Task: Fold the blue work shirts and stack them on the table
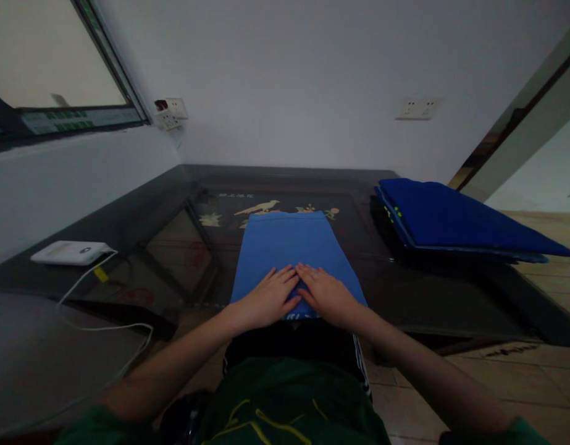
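Note:
A light blue piece of folded cloth lies flat on the dark glass-topped table, its near end at the table's front edge. White lettering shows on the cloth's near edge, partly covered by my hands. My left hand rests flat on the cloth with its fingers stretched out. Beside it, my right hand also lies flat on the cloth, and the fingertips of both hands meet near the middle. Neither hand grasps anything.
A stack of folded darker blue cloth lies on the table's right side, overhanging its edge. At the left, a white power bank has a white cable running down from it. Wall sockets are above the dark table.

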`<state>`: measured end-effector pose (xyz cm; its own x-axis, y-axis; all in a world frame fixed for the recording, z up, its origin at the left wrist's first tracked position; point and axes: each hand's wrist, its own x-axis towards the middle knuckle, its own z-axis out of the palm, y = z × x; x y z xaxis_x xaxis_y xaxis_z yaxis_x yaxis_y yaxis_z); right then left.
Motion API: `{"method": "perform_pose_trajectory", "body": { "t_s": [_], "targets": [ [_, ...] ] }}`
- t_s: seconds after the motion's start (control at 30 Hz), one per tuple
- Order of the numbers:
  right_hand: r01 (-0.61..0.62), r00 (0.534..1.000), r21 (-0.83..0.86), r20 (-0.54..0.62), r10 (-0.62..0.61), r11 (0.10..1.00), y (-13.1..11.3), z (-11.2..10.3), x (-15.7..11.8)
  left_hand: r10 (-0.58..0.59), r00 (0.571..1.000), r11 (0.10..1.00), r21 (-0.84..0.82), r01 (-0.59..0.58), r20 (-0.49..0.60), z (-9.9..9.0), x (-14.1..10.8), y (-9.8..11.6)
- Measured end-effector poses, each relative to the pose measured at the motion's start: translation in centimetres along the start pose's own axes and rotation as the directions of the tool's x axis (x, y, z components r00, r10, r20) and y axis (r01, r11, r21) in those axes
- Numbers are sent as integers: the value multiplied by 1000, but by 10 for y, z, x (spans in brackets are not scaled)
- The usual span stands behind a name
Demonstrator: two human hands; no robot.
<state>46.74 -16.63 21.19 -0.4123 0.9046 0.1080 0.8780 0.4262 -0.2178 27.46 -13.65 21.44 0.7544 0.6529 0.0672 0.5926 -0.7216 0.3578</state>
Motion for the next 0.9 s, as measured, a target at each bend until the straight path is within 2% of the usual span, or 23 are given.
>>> {"method": "perform_pose_trajectory", "body": {
  "t_s": [0.07,0.17,0.43,0.63,0.9],
  "targets": [
    [-2,1000,-26,-17,1,1000,-9,14,-10,23,1000,999,45,-23,0,12,-9,5],
    [-4,997,-71,-79,-2,997,-9,23,-17,36,998,987,156,-28,-51,19,-15,1],
    [3,998,-145,-56,-11,989,14,11,-34,103,995,954,285,-98,-4,10,-28,-11],
    [-24,995,-143,-100,10,989,28,13,-47,76,997,946,313,-82,32,5,-49,-22],
    [-189,977,-103,-122,176,976,39,16,-63,37,999,950,311,-43,25,1,-73,-33]
  ]
}}
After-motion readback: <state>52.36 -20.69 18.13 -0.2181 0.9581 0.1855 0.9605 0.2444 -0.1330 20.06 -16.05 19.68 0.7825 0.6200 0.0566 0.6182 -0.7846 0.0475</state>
